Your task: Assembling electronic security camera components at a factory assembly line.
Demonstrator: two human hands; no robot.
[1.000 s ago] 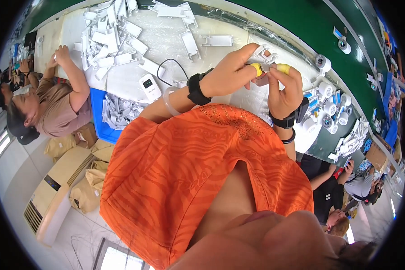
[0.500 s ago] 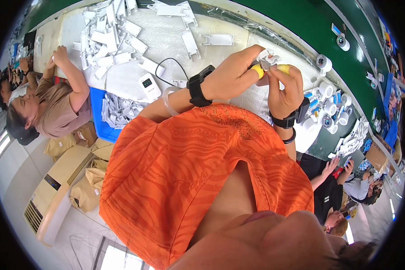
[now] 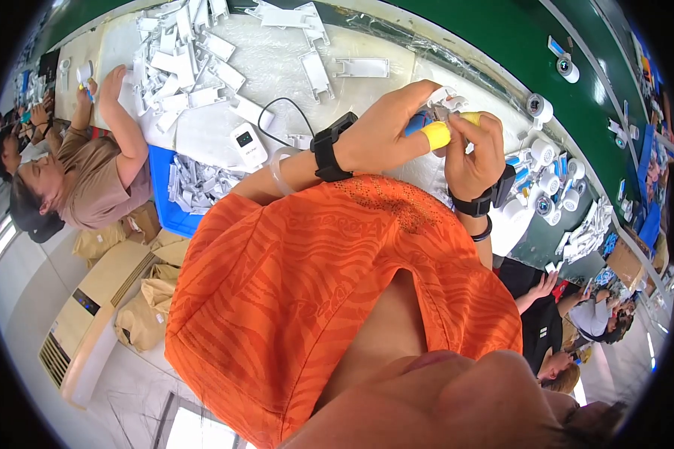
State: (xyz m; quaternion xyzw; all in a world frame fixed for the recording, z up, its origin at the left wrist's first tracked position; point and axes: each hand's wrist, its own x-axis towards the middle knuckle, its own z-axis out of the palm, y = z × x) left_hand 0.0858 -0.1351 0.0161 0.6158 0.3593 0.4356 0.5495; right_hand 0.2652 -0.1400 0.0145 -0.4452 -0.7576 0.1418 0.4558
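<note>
My left hand (image 3: 386,127) is closed round a small white plastic part (image 3: 449,97), with a yellow finger cover on its thumb. Something blue shows beneath its fingers. My right hand (image 3: 478,153) pinches a small greyish piece (image 3: 442,112) at the near side of the same part; it wears a yellow finger cover too. Both hands meet above the bench near its far edge, and the fingers partly hide what they hold. To the right of my right hand lies a heap of white round camera-like units (image 3: 550,179) with blue strips.
Flat white plastic housings (image 3: 176,67) are piled at the upper left, near a white handheld device (image 3: 249,146) with a black cable. A blue bin (image 3: 161,187) of parts stands left. A green conveyor (image 3: 494,30) runs beyond the bench. Co-workers (image 3: 75,172) sit on both sides.
My left thumb has shifted slightly nearer and to the right, and blue now shows under the left fingers. The co-worker on the left has raised a white round unit.
</note>
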